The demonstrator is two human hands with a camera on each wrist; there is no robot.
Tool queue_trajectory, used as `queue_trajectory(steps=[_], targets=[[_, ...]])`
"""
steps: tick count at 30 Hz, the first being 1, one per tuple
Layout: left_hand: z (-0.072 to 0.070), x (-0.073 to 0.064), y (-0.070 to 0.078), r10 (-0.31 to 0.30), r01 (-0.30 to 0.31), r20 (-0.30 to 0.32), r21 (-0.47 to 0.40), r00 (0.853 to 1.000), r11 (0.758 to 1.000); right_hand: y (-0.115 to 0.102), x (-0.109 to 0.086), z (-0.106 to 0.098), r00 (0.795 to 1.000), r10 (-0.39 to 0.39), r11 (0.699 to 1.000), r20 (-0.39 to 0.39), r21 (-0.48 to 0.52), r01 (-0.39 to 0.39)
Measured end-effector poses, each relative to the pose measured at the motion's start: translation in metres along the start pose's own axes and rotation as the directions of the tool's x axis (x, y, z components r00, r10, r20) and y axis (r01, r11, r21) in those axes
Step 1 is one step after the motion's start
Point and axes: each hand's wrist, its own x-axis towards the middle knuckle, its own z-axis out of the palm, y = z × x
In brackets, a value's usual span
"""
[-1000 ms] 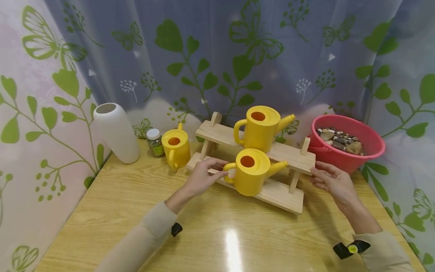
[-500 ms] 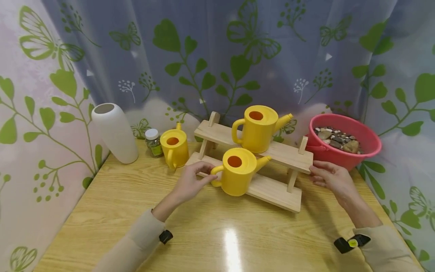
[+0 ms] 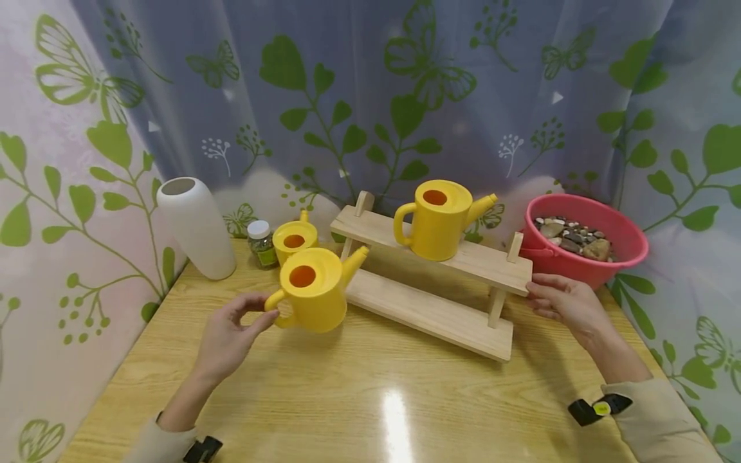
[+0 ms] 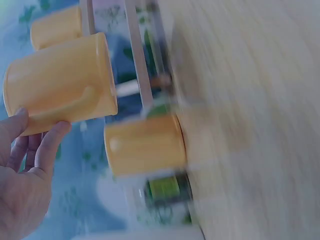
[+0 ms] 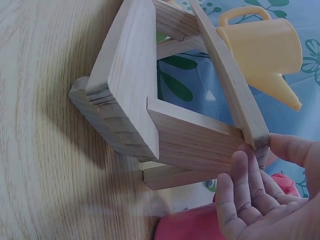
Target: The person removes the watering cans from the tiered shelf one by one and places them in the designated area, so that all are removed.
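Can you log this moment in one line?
Left hand: holds yellow watering can in midair | Right hand: grips upper tier of wooden shelf | On upper tier: second can | On table: third can, beside jar

Front watering can (image 3: pixel 317 302) at left of stand (image 3: pixel 428 312); bucket (image 3: pixel 579 273) at right

Backed by a blue-grey curtain (image 3: pixel 353 64) in soft vertical folds, paling toward the bottom and printed with green butterflies (image 3: pixel 213 64), leafy stems (image 3: pixel 283 61) and small white sprigs (image 3: pixel 217 148). Closed in at the left by a pale pinkish panel (image 3: pixel 46 321) and at the right by a pale greyish panel (image 3: pixel 677 263), with similar green patterning. Fronted by a glossy, yellowish wood-grained table (image 3: pixel 324 399), reflecting a bright white streak of light (image 3: pixel 396 424).
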Motion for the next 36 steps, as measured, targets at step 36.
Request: queue_trajectory(steps=[36], targets=[[-0.125,-0.067,-0.081,-0.393,0.474,-0.315,0.246,0.864,0.845,0.002,-0.001,0.000,1.000,-0.011,0.999,0.021,0.040,0.010]])
